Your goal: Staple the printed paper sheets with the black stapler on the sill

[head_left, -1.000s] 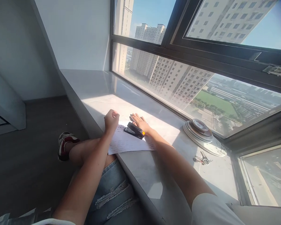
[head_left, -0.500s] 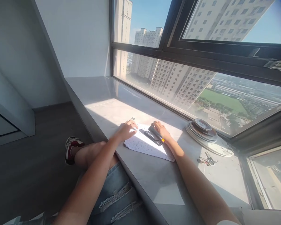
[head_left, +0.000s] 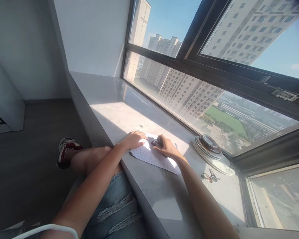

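Note:
Sheets of white paper (head_left: 151, 158) with lines of writing lie on the sunlit windowsill. My left hand (head_left: 133, 140) rests flat on their left edge, fingers stretched out and holding nothing. Toward the right side of the sheets, my right hand (head_left: 168, 148) is wrapped round a black stapler (head_left: 158, 142). Its front end shows past my fingers over the paper, while the rest is hidden in my grip. A small grey piece (head_left: 141, 126), too small to name, lies just beyond the paper.
A stack of plates (head_left: 204, 153) stands by the window at the right. In front of it lie small metal parts (head_left: 211, 177), perhaps keys. The sill's front edge (head_left: 137, 189) runs beside my crossed legs. A window frame (head_left: 164, 59) borders the far side.
My right hand has come from behind the stapler and closed over it, covering most of it. My left hand stays on the paper, its fingers flatter. The view has tilted slightly.

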Demonstrator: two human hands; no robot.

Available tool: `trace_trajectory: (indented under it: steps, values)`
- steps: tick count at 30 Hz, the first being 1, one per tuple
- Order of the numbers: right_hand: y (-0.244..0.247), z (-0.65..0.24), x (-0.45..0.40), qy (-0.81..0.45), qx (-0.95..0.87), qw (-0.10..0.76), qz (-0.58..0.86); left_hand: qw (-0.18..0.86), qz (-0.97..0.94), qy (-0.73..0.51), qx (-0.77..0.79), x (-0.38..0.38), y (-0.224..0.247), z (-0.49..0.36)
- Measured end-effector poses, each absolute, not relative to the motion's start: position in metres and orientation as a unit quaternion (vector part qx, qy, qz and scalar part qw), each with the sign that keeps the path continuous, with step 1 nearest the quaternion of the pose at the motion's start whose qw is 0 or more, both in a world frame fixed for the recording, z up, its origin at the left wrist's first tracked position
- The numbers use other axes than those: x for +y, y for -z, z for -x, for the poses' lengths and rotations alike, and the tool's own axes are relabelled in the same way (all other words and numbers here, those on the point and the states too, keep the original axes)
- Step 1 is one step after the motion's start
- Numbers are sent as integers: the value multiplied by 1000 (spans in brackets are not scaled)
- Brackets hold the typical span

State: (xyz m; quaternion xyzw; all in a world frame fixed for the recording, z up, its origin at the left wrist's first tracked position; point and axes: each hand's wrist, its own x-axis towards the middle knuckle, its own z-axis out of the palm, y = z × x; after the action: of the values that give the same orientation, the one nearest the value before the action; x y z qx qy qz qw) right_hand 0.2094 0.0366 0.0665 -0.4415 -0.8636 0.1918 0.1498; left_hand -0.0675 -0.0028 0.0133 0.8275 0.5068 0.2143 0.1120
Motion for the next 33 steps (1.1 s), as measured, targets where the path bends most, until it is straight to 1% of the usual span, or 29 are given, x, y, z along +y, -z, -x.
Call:
trace_trajectory:
  steps: [2, 5, 7, 9, 11, 15, 21, 23, 25, 28, 33]
  values:
    - [-68, -213, 30, -156, -849, 160, 478, 116, -826, -219, 505, -1, -11, 67]
    - [-74, -244, 32, -123, -822, 223, 510, 123, -825, -228, 502, 1, -8, 68]
    - [-81, -275, 37, -67, -788, 249, 558, 126, -824, -236, 499, 2, -7, 68]
    - [-83, -307, 43, -4, -764, 235, 601, 130, -822, -249, 495, 2, -7, 68]
    - [-81, -331, 47, 28, -766, 201, 610, 140, -819, -264, 491, 3, -6, 68]
    - [-69, -351, 48, -12, -802, 150, 578, 151, -813, -278, 490, 5, -2, 68]
    - [-77, -351, 40, -115, -828, 125, 534, 166, -805, -277, 498, 6, -4, 68]
    - [-83, -350, 38, -149, -822, 125, 536, 180, -797, -281, 503, 6, -5, 67]
    - [-85, -347, 37, -169, -803, 144, 553, 189, -794, -280, 506, 5, -6, 66]
    - [-81, -335, 39, -158, -785, 155, 578, 187, -794, -285, 504, 6, -5, 66]
    - [-61, -312, 40, -79, -764, 150, 623, 176, -799, -308, 486, 6, -4, 66]
